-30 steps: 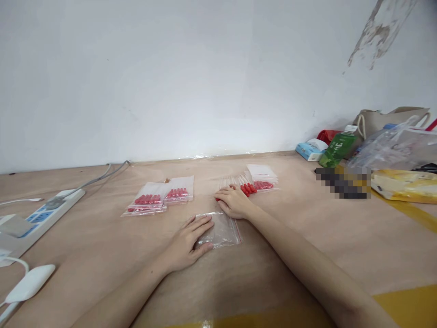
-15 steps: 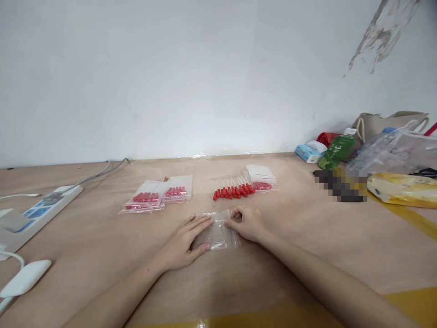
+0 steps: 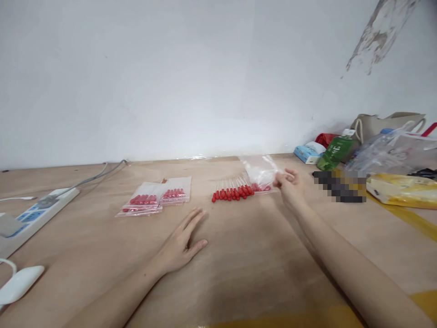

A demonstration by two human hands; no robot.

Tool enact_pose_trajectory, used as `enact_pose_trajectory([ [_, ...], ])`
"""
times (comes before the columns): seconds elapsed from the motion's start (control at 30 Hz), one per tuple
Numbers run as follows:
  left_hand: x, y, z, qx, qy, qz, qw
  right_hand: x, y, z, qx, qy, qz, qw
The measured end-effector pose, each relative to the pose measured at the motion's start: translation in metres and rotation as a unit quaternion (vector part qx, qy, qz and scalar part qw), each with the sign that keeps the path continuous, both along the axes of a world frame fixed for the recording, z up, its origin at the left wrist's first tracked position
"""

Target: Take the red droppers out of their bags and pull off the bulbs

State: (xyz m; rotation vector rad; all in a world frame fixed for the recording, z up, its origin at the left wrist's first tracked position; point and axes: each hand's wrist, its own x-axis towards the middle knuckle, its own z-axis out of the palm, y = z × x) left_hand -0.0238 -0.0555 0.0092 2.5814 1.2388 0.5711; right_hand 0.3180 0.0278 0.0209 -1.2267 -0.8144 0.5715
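My left hand (image 3: 184,239) rests on the table with its fingers apart and nothing in it. My right hand (image 3: 288,184) pinches the right edge of a clear zip-lock bag (image 3: 261,167), holding it over the bags at the back right. Beneath that bag, red bulbs (image 3: 261,187) show at the front. To its left lies a row of loose droppers (image 3: 234,193) with red rubber bulbs and thin clear tubes, bulbs toward me. Farther left are filled zip-lock bags (image 3: 145,189) and another filled bag (image 3: 175,189), each showing several red bulbs.
A white power strip (image 3: 51,214) with cables lies at the left, with a white plastic device (image 3: 22,284) nearer. Along the right stand a tissue pack (image 3: 307,154), a green bottle (image 3: 336,151), plastic bags (image 3: 385,148) and a yellow packet (image 3: 403,190). A wall rises behind the table.
My right hand has moved away to the back right, carrying the clear zip-lock bag from between my hands. My left hand has stayed nearly in place and no longer touches the bag.
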Motion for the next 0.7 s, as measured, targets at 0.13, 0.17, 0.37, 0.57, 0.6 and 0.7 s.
enact_pose_trajectory([
  [0.13, 0.001, 0.000, -0.001, -0.001, 0.013, 0.000, 1.000, 0.050, 0.015, -0.014, -0.128, -0.029, -0.131, 0.983],
  [0.17, 0.001, 0.001, -0.002, 0.000, 0.015, 0.000, 1.000, 0.059, 0.015, -0.020, -0.151, -0.040, -0.150, 0.976],
  [0.37, 0.000, 0.001, -0.002, -0.008, 0.025, 0.001, 1.000, 0.088, 0.008, -0.037, -0.260, -0.180, -0.210, 0.925],
  [0.57, 0.000, 0.001, -0.001, -0.018, 0.030, 0.001, 0.999, 0.084, -0.001, -0.029, -0.294, -0.298, -0.216, 0.882],
  [0.6, 0.000, 0.001, -0.001, -0.018, 0.031, 0.002, 0.999, 0.078, -0.002, -0.027, -0.284, -0.335, -0.228, 0.869],
  [0.7, 0.000, 0.001, -0.002, -0.013, 0.029, 0.000, 0.999, 0.057, -0.005, -0.018, -0.187, -0.468, -0.234, 0.832],
])
